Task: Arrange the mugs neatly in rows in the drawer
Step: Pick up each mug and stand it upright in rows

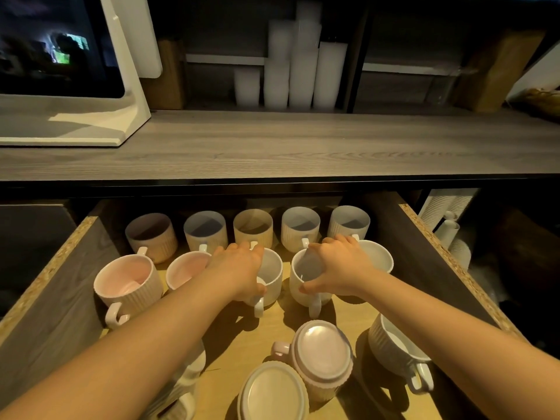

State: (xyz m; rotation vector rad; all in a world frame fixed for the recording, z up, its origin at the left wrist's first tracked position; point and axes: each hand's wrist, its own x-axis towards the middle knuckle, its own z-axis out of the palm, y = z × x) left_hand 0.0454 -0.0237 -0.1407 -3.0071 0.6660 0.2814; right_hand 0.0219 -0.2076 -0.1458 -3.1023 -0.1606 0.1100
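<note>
Open drawer [430, 247], left hand [239, 265], right hand [339, 265] gripping mugs [303, 283]

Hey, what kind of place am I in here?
Probably a café or shop service counter: stacks of white disposable cups on the shelf, a white-framed counter screen, and a wooden drawer full of ribbed ceramic mugs.

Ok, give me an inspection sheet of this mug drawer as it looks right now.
Surface: open light wooden drawer, bare floor in the middle.
Job's things: back row of five upright ribbed mugs; second row of five, including a pink-lined ribbed mug; two upside-down mugs at the front.
Clutter: nothing seen.
Grippers: left hand grips a white mug; right hand grips another white mug.
Cables: nothing seen.
Surroundings: grey wood counter, stacked white plastic cups, white screen stand.
</note>
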